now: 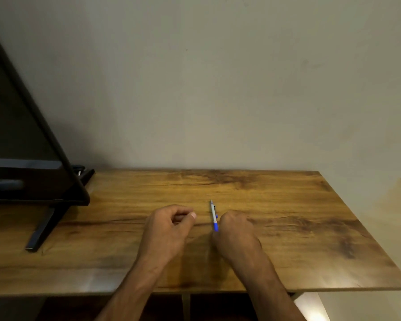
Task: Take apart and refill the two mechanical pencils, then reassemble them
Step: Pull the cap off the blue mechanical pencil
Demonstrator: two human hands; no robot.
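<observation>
Two hands — right hand (236,230) grips the one pencil (214,215); left hand (169,228) curled, contents unclear.

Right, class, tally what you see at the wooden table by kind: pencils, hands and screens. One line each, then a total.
silver mechanical pencil with a blue grip: 1
bare hands: 2, the left hand and the right hand
black flat screen on a stand: 1
Total: 4

No legible txt anywhere.
</observation>
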